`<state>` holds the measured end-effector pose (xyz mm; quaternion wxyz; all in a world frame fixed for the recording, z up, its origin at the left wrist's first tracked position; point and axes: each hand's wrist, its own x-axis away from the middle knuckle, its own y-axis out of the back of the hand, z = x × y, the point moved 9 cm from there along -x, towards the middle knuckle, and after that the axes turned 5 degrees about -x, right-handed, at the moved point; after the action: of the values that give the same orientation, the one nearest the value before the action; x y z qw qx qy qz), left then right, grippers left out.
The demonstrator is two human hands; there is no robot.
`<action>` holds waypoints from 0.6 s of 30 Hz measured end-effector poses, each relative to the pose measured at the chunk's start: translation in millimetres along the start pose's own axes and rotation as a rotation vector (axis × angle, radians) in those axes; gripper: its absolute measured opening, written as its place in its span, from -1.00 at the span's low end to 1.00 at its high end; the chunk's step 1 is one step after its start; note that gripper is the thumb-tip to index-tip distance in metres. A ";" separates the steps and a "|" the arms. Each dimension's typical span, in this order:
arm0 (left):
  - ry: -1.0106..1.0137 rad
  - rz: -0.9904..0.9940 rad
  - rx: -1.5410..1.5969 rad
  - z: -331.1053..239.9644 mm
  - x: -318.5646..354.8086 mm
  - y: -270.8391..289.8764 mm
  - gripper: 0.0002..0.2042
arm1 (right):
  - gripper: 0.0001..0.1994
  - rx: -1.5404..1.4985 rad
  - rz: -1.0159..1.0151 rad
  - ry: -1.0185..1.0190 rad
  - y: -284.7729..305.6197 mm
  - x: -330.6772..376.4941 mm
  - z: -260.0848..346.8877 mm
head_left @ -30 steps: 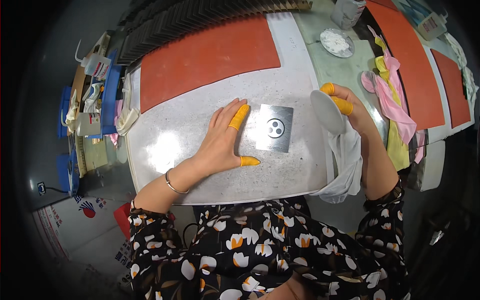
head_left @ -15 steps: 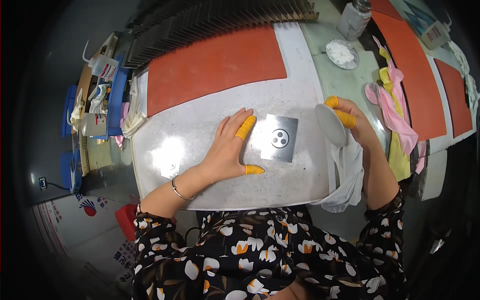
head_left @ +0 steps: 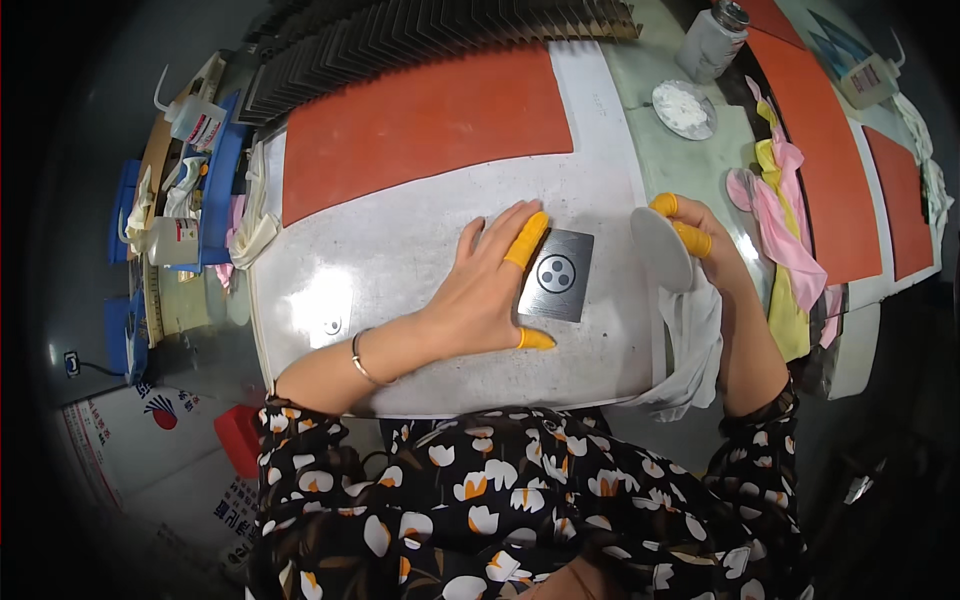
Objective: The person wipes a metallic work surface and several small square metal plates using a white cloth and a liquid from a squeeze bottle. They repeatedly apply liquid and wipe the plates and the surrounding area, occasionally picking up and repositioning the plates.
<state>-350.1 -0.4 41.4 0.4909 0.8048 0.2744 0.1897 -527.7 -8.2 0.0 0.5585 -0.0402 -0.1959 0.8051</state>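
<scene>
A thin silver-grey metal plate [head_left: 568, 305], rectangular, with a dark ring around three round spots, lies flat on the pale work surface [head_left: 450, 385]. My left hand [head_left: 480, 300] rests at the plate's left edge, thumb and fingers spread, yellow finger cots on thumb and index finger. Whether a fingertip touches the plate I cannot tell. To the right, my right hand [head_left: 712, 245], also in yellow finger cots, grips a round pale-grey disc [head_left: 658, 248], which stands tilted with its flat face toward the plate. White cloth [head_left: 690, 340] hangs just below the disc, over the table's right edge.
Behind lies an orange-red mat [head_left: 420, 125], backed by a rack of dark upright plates [head_left: 430, 50]. Back right are a dish of white powder [head_left: 683, 108] and a metal-capped bottle [head_left: 713, 45]. Pink and yellow cloths [head_left: 780, 215] lie right; squeeze bottles [head_left: 195, 125] stand left.
My left hand has moved right, from a gap beside the metal plate to its left edge. The right hand still holds the disc in nearly the same place.
</scene>
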 end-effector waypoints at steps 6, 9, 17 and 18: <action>-0.037 -0.011 -0.051 -1.9 -6.8 -5.3 0.03 | -0.83 0.010 -0.010 0.024 -1.9 0.7 4.5; 0.006 0.031 -0.096 0.3 -6.8 -8.1 0.02 | -0.83 -0.002 0.043 0.025 -1.5 -2.1 2.4; 0.196 0.046 -0.056 57.0 55.8 22.3 0.08 | -0.78 0.107 0.002 -0.013 2.7 -0.4 -3.2; 0.209 0.030 -0.039 63.6 64.9 24.5 0.09 | -0.77 0.106 -0.018 -0.020 8.3 -0.3 -7.9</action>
<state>-256.8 -12.3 37.3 0.4724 0.7749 0.3082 0.2852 -532.7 -8.9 -10.3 0.5651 -0.0008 -0.1586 0.8096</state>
